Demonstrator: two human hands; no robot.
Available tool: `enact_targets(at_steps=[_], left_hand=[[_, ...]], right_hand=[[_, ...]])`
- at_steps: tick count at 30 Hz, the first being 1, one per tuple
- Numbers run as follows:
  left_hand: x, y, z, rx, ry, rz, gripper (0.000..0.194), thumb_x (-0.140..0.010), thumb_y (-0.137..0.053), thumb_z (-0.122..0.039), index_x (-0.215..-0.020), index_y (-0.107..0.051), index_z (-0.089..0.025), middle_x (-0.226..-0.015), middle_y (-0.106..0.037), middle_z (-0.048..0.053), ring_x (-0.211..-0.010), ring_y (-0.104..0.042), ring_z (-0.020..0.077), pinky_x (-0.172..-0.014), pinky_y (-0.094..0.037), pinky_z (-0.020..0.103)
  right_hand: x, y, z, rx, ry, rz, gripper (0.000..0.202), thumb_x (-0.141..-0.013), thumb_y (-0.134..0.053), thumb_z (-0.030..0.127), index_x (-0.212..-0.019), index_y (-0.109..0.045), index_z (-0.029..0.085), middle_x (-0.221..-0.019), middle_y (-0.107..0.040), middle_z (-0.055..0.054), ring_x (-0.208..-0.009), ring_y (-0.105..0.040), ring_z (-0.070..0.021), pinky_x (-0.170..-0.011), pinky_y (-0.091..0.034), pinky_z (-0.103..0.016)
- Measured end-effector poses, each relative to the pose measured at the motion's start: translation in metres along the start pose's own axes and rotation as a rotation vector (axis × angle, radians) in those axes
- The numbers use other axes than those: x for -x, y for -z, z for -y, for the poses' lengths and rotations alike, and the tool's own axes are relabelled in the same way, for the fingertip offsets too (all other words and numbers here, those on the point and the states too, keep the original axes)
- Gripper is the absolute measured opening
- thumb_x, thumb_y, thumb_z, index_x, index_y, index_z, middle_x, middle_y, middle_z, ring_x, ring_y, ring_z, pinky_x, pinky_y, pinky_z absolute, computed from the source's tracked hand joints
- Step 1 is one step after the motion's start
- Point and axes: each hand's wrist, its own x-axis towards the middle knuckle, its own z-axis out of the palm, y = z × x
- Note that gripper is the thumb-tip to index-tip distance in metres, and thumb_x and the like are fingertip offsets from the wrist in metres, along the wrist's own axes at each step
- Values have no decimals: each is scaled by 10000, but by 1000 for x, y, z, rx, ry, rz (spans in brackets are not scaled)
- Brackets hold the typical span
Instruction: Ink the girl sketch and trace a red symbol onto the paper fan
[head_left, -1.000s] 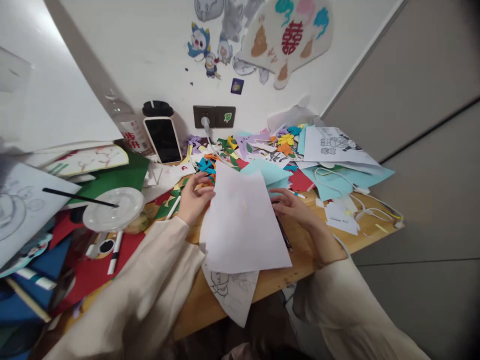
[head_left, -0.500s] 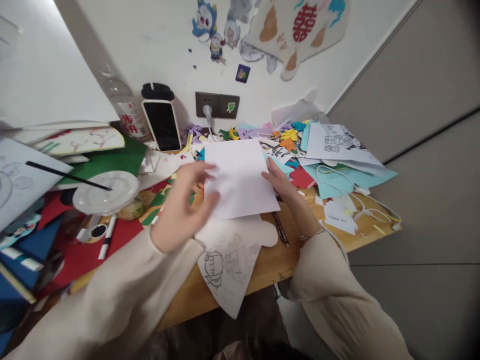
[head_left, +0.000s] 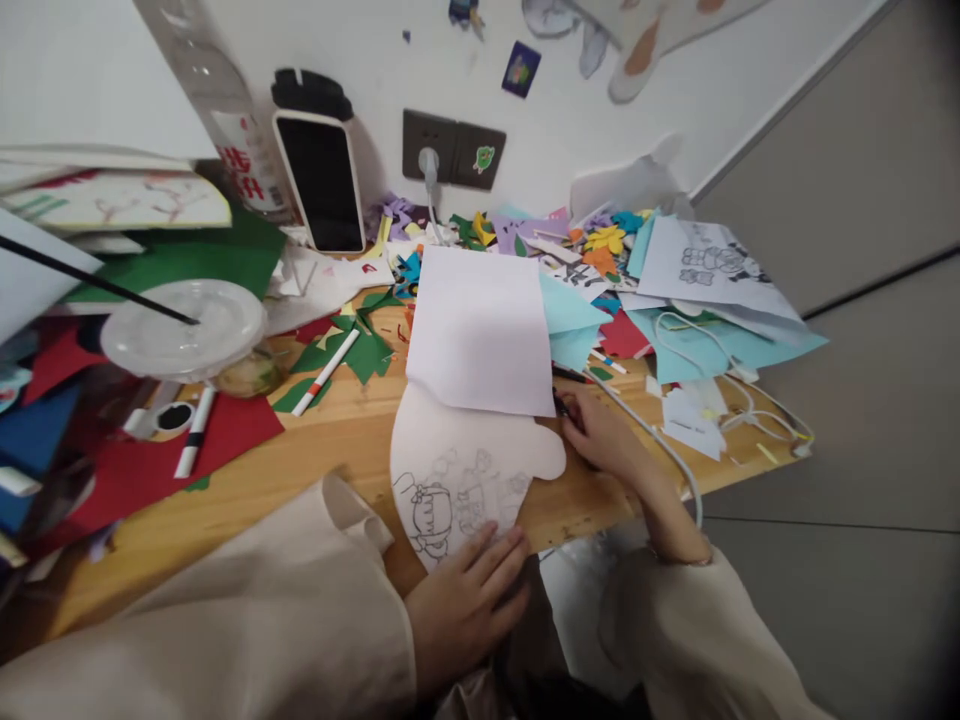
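Observation:
A blank white sheet (head_left: 480,330) lies over the upper part of a cut-out paper (head_left: 480,450) that bears pencil and ink figures. My left hand (head_left: 472,605) rests with its fingers stretched out on the lower edge of the cut-out, at the front of the desk. To the right of the white sheet, my right hand (head_left: 600,430) has its fingers closed round a dark pen (head_left: 561,404), which is partly hidden by them.
Coloured paper scraps (head_left: 600,240) line the wall. A lidded plastic cup (head_left: 184,325) with a black straw, markers (head_left: 326,372), a propped phone (head_left: 321,180) and a bottle (head_left: 247,165) stand or lie left. A white cable (head_left: 652,425) crosses the right side.
My left hand has moved down from beside the white sheet onto the cut-out's lower edge. My right hand has left the sheet and taken hold of the pen. The view has shifted.

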Motion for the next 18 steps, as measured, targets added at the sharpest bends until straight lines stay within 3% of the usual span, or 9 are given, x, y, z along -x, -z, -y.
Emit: enact_targets(at_steps=[4, 6, 9, 12, 15, 18], left_hand=[[2, 7, -16, -39, -10, -43, 201, -959, -483, -263, -1043, -664, -240, -1270, -636, 54, -1203, -572, 235, -1034, -350, 429], [3, 15, -25, -64, -10, -24, 233, -962, -461, -275, -1047, -672, -230, -1266, -637, 39, -1198, -565, 238, -1020, -345, 440], [4, 29, -36, -136, 64, -22, 298, -966, -409, -288, -1050, -680, -195, -1230, -648, 69, -1185, -548, 272, -1012, -302, 511], [3, 37, -43, -201, 165, -57, 306, -964, -401, -274, -992, -690, -180, -1181, -665, 81, -1149, -553, 294, -1041, -213, 581], [-2, 32, -43, -209, 234, -64, 304, -954, -410, -288, -1000, -680, -156, -1198, -659, 106, -1172, -542, 325, -1024, -222, 604], [-7, 16, -38, -183, 243, -81, 273, -955, -425, -286, -1056, -647, -163, -1260, -625, 128, -1221, -522, 335, -974, -319, 607]], right_hand=[[15, 3, -11, -94, -50, -123, 393, -822, -394, 144, -1172, -562, 208, -1145, -623, -107, -1044, -589, -271, -909, -470, -449], [23, 10, -16, -247, -130, -207, 395, -825, -359, 145, -1114, -612, 236, -1050, -640, -74, -932, -615, -235, -840, -506, -419], [32, 20, -16, -622, -199, -347, 361, -825, -384, 167, -1070, -634, 254, -896, -627, -38, -654, -583, -162, -607, -519, -329], [33, 23, -6, -884, -124, -434, 264, -790, -559, 194, -1045, -577, 259, -927, -663, -38, -686, -620, -161, -595, -529, -301], [29, 17, 14, -974, -79, -344, 265, -779, -672, 243, -962, -483, 270, -994, -695, -44, -777, -670, -182, -639, -552, -312], [26, 1, 41, -977, -68, -115, 263, -815, -670, 295, -941, -441, 269, -1118, -683, -46, -863, -686, -178, -720, -571, -336]])
